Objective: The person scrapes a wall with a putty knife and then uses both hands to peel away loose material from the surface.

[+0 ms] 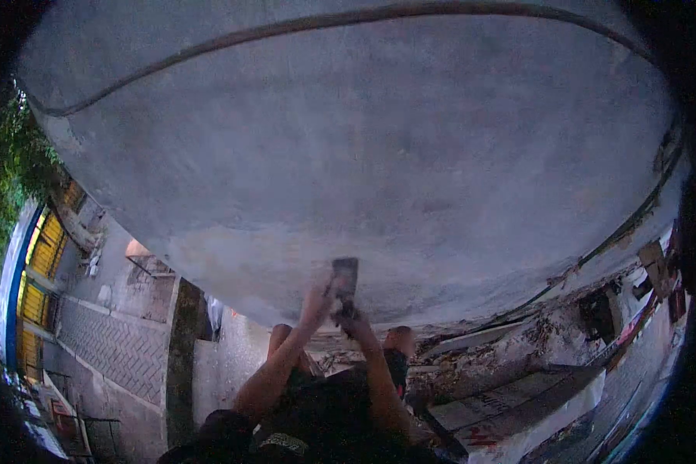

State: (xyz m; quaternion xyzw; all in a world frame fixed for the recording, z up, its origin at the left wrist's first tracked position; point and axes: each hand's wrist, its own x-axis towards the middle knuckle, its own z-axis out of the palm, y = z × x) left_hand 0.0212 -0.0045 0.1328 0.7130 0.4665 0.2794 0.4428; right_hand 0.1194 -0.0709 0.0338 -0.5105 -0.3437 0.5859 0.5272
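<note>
Just below the middle of the view, a flat dark trowel [346, 277] lies pressed against the grey plastered wall [379, 155], its blade upright. Both hands meet at it: the left hand [318, 301], at seven o'clock from the blade, has its fingers laid against the blade's lower edge, while the right hand [353, 321], at six o'clock, is closed around the handle beneath. Bare forearms run down from the hands to six o'clock, over dark clothing and bent knees. A thin cable [301, 25] curves across the wall near twelve o'clock. Rubble and boards [518, 402] lie at four o'clock. A paved lane [116, 344] and yellow shutters [48, 246] sit at nine o'clock.
</note>
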